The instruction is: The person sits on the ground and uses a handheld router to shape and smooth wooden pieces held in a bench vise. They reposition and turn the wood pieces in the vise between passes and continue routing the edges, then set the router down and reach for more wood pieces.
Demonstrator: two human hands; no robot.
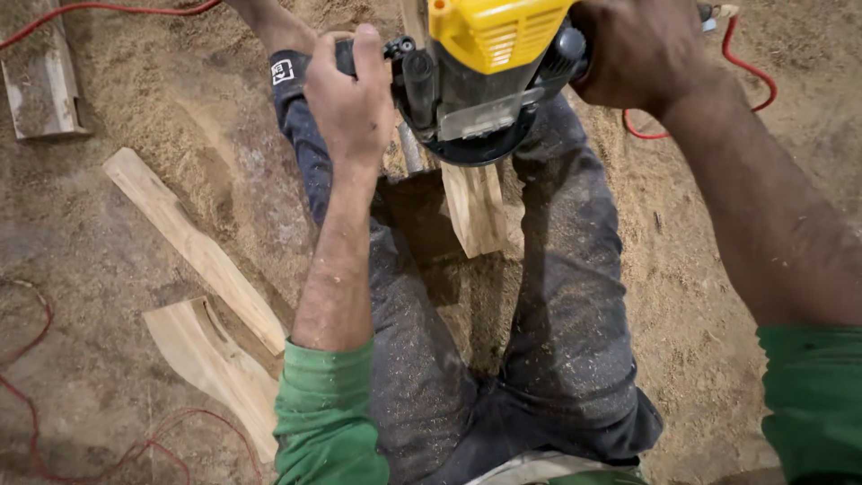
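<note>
A yellow and black power router (485, 67) sits on a pale wooden piece (476, 207) that runs between my knees. My left hand (352, 94) is closed around the router's left black handle. Wrapped over the right handle is my right hand (628, 49). The wooden piece shows only below the tool's round base; its far part is hidden by the machine. My legs in dusty dark trousers (557, 296) lie on either side of it, on a floor covered in sawdust.
Two curved cut wooden pieces (193, 242) (211, 359) lie on the sawdust at my left. A thicker wood block (40, 85) rests at the top left. Red cable (36, 422) loops along the lower left, and more red cable (745, 72) trails at the top right.
</note>
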